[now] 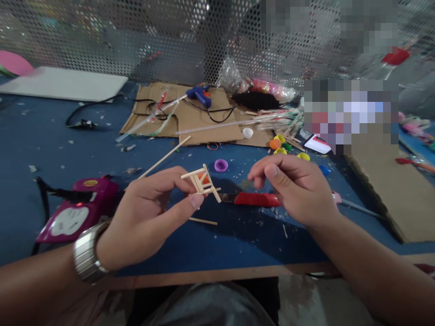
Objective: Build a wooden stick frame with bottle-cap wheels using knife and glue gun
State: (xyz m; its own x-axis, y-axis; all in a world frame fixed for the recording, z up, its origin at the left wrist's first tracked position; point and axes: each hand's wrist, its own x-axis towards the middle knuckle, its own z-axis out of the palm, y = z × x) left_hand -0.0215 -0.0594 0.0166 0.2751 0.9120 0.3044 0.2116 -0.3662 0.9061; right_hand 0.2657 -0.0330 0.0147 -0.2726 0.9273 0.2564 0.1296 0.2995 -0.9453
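My left hand [142, 217], with a metal watch on its wrist, pinches a small frame of glued thin wooden sticks [212, 186] between thumb and fingers. An orange piece shows behind the frame's bars. My right hand [295, 190] hovers to the right, fingers loosely curled and thumb apart, with nothing visible in them. Beneath it lies a knife with a red handle [254, 199], its blade pointing left. A long thin stick [166, 156] slants behind my left hand, and a short stick [204, 221] lies below the frame. Beyond the frame sits a purple bottle cap [221, 166].
A blue glue gun [201, 95] rests on cardboard [214, 129] at the back. Left stands a magenta device [91, 199] with a cord. Several coloured caps [275, 144] and wrapped sticks [278, 118] lie back right. A cardboard piece [401, 190] is far right.
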